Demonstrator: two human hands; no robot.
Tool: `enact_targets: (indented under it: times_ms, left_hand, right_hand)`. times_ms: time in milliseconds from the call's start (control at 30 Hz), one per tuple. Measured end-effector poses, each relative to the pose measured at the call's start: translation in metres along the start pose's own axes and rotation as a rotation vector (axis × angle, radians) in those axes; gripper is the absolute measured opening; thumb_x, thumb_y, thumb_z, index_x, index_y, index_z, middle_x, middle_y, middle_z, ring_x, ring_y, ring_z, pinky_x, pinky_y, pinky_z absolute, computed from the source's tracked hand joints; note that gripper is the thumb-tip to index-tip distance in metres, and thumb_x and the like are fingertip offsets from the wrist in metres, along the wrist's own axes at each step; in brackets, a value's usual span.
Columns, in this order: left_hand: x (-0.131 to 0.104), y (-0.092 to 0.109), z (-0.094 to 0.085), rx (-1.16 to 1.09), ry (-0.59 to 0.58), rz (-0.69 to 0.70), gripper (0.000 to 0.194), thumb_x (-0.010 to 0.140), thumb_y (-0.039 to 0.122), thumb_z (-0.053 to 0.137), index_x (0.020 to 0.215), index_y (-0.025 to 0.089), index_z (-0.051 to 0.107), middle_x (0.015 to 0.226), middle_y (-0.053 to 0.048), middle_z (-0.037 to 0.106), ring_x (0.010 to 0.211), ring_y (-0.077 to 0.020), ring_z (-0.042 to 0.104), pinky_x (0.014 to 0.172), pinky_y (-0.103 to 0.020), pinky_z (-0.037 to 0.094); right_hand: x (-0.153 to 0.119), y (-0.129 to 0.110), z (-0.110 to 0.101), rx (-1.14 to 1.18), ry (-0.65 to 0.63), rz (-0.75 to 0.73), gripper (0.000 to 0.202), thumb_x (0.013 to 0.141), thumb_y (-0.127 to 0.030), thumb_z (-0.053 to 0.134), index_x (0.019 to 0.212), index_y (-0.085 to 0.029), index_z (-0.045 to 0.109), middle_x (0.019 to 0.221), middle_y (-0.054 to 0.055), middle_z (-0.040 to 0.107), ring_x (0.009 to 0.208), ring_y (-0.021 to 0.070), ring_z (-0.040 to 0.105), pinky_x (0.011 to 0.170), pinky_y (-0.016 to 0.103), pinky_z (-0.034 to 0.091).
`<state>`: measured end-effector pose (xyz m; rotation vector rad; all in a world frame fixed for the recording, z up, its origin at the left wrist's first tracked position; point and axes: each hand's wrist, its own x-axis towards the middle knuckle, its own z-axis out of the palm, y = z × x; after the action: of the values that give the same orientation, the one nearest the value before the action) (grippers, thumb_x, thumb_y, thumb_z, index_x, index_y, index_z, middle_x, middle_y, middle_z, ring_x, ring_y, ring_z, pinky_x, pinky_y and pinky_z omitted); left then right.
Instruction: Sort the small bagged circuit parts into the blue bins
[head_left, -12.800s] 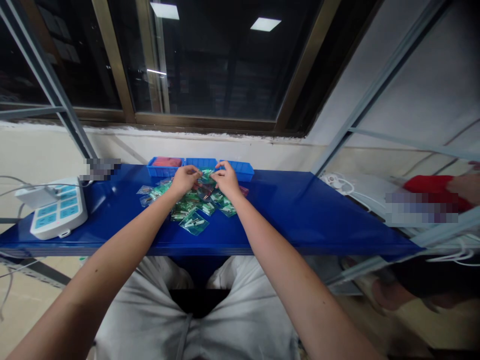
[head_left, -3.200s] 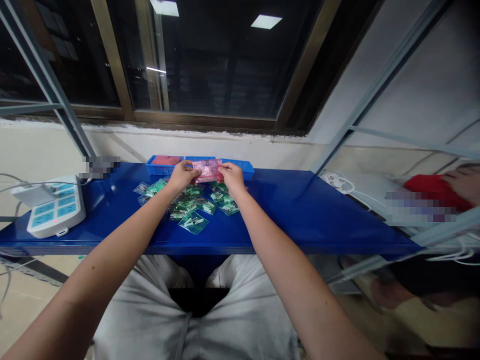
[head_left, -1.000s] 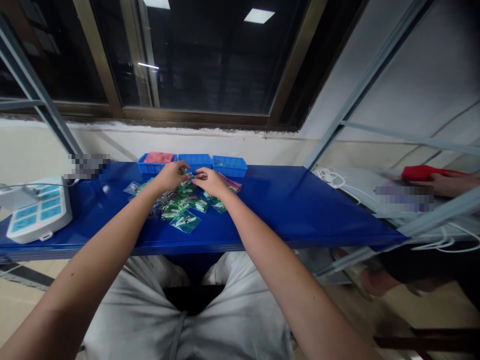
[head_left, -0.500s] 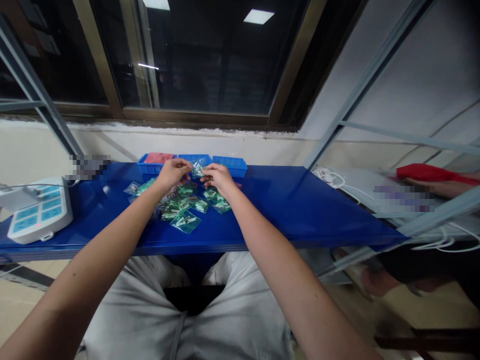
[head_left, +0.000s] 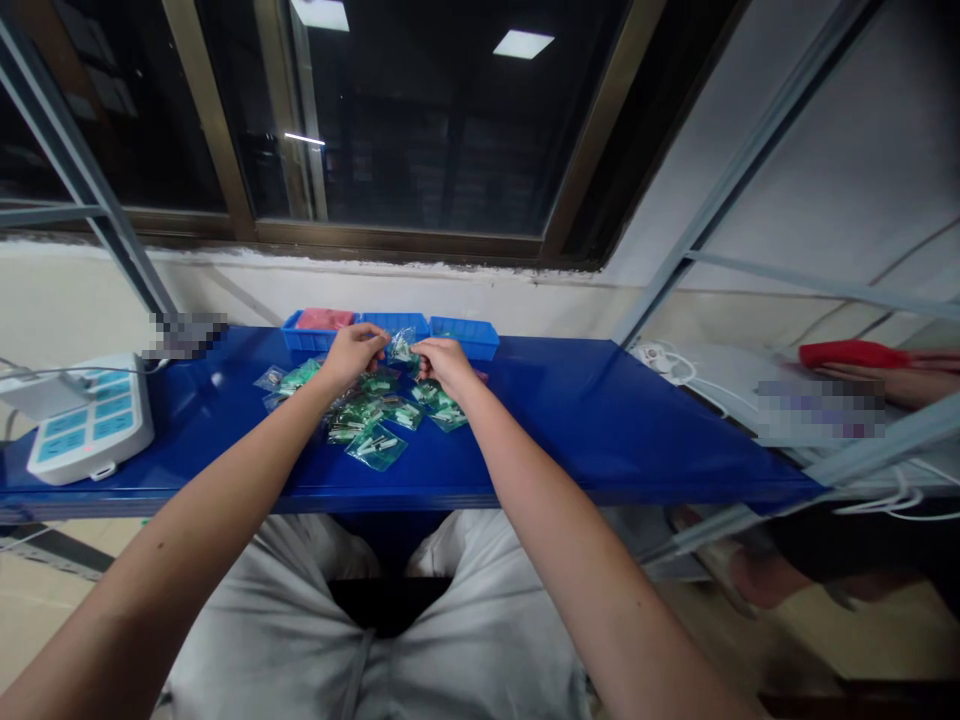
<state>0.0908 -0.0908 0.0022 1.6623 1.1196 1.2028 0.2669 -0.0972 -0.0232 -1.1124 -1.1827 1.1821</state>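
A wide window [head_left: 442, 120] with a brown frame [head_left: 390, 237] fills the upper part, its dark glass showing two bright light panels [head_left: 523, 44] and a thin white streak. Below it runs a pale wall [head_left: 555, 298], rough and white along the frame's lower edge. Slanting grey metal posts [head_left: 761, 155] stand at both sides. A white power strip [head_left: 94, 430] with blue socket faces lies on the left end of the blue table [head_left: 585, 420], a white plug [head_left: 52, 395] at its far left. To the right, white cables [head_left: 686, 370] lie on a neighbouring pale surface [head_left: 735, 355], near a blurred red thing [head_left: 851, 355] beside another person's hand [head_left: 930, 380].
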Motion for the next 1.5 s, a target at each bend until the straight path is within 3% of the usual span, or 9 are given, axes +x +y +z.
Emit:
enact_targets:
  times_ms: [200,400,533,667,767,933,1333,1400,1500]
  left_hand:
    - [-0.002,0.0,-0.001,-0.01,-0.052,0.021,0.016,0.081,0.033,0.064,0.083,0.017,0.062,0.053,0.002,0.058,0.034,-0.0085,0.045,0.035,-0.021,0.031]
    - [-0.004,0.002,0.001,-0.06,-0.074,-0.045,0.017,0.083,0.032,0.063,0.09,0.016,0.062,0.087,-0.007,0.072,0.054,-0.0139,0.065,0.044,-0.023,0.046]
    - [-0.005,0.003,0.003,-0.071,-0.09,-0.023,0.022,0.083,0.035,0.066,0.088,0.014,0.064,0.085,-0.01,0.07,0.068,-0.0188,0.069,0.048,-0.024,0.05]
    - [-0.001,-0.003,0.004,-0.068,-0.051,-0.022,0.026,0.075,0.02,0.072,0.096,0.016,0.058,0.073,-0.003,0.067,0.06,-0.0154,0.066,0.049,-0.023,0.048]
    - [0.001,-0.007,0.004,-0.043,-0.062,-0.039,0.029,0.074,0.021,0.074,0.097,0.016,0.057,0.065,0.0,0.065,0.053,-0.0127,0.061,0.049,-0.023,0.047]
    - [0.001,-0.008,0.004,0.027,-0.063,-0.014,0.015,0.075,0.024,0.072,0.075,0.016,0.059,0.057,0.001,0.059,0.05,-0.0115,0.057,0.049,-0.023,0.047]
    - [0.002,-0.012,0.003,0.008,-0.06,0.014,0.015,0.075,0.027,0.071,0.076,0.016,0.062,0.057,0.0,0.06,0.049,-0.012,0.056,0.05,-0.024,0.046]
    - [0.004,-0.013,0.002,0.026,-0.054,0.01,0.012,0.077,0.027,0.068,0.078,0.016,0.063,0.063,-0.002,0.064,0.052,-0.0126,0.058,0.053,-0.025,0.048]
    - [0.005,-0.017,0.0,0.187,-0.011,0.048,0.01,0.079,0.025,0.063,0.08,0.016,0.065,0.074,-0.005,0.069,0.062,-0.0152,0.063,0.062,-0.026,0.05]
  right_hand:
    - [-0.004,-0.004,0.002,0.021,-0.015,0.046,0.008,0.078,-0.017,0.062,0.07,-0.017,0.06,0.055,-0.001,0.059,0.043,0.0104,0.051,0.044,0.023,0.042]
    - [-0.01,-0.012,0.005,0.138,0.002,0.107,0.009,0.085,-0.014,0.053,0.079,-0.015,0.06,0.072,0.008,0.071,0.058,0.0153,0.066,0.05,0.024,0.05]
    - [-0.008,-0.011,0.004,0.141,0.006,0.016,0.005,0.083,-0.021,0.062,0.084,-0.016,0.06,0.074,0.005,0.067,0.066,0.0169,0.068,0.052,0.024,0.05]
    - [0.001,-0.002,0.002,0.002,0.067,-0.151,0.032,0.068,-0.011,0.068,0.096,-0.021,0.055,0.074,-0.005,0.06,0.059,0.0117,0.061,0.05,0.021,0.048]
    - [0.008,0.005,0.0,-0.098,0.06,-0.241,0.043,0.064,-0.013,0.068,0.103,-0.023,0.054,0.076,-0.007,0.059,0.054,0.0089,0.055,0.049,0.02,0.047]
    - [0.01,0.006,0.001,-0.132,0.052,-0.227,0.03,0.063,-0.017,0.067,0.092,-0.018,0.059,0.079,-0.003,0.061,0.06,0.0109,0.057,0.05,0.021,0.047]
    - [0.008,0.006,0.004,-0.137,0.068,-0.179,0.013,0.072,-0.023,0.067,0.082,-0.018,0.062,0.069,0.0,0.063,0.058,0.0147,0.063,0.046,0.023,0.046]
    - [0.009,0.005,0.002,-0.142,0.111,-0.215,0.011,0.073,-0.023,0.067,0.08,-0.017,0.062,0.066,-0.001,0.062,0.054,0.0145,0.061,0.044,0.023,0.044]
    - [0.012,0.0,-0.006,-0.092,0.287,-0.22,0.009,0.074,-0.02,0.065,0.081,-0.017,0.06,0.066,0.0,0.062,0.051,0.0143,0.06,0.042,0.023,0.043]
